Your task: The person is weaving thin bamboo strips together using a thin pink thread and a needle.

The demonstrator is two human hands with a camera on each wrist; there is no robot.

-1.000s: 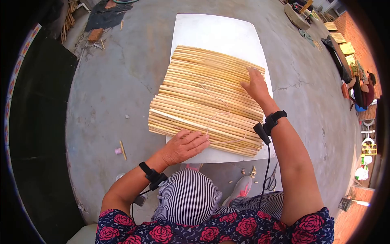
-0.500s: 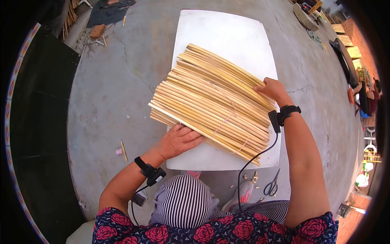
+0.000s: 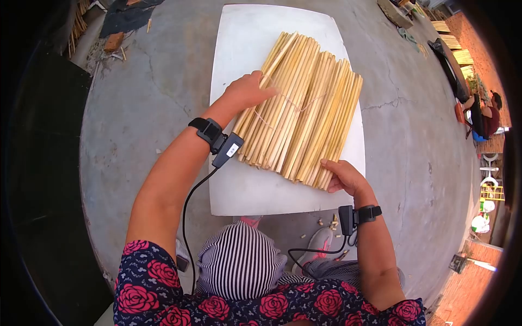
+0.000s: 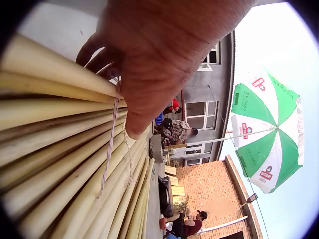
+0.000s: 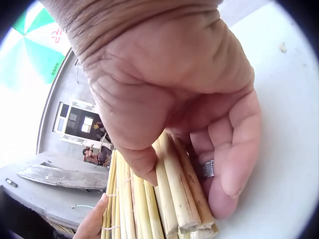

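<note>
A mat of pale sticks (image 3: 293,114), joined by thin pinkish string (image 3: 296,106), lies slanted on a white board (image 3: 244,190). My left hand (image 3: 247,92) grips its left edge near the top; in the left wrist view that hand (image 4: 154,64) has the thumb over the sticks (image 4: 65,144) beside the twisted string (image 4: 110,144), fingers going round the far side. At the lower right corner my right hand (image 3: 345,176) holds the stick ends. The right wrist view shows this hand (image 5: 174,89) with its thumb on one side of the end sticks (image 5: 174,184) and curled, ringed fingers on the other.
Below the board are a shoe (image 3: 321,242), small stick offcuts and a striped cloth-covered knee (image 3: 242,261). Black cables hang from both wrist cameras. A brick (image 3: 113,42) lies on the floor at the upper left; a seated person (image 3: 491,117) is at the far right.
The mat has turned from lying crosswise to pointing steeply away. My left hand has moved up to its left edge, and my right hand has come down to the lower right corner.
</note>
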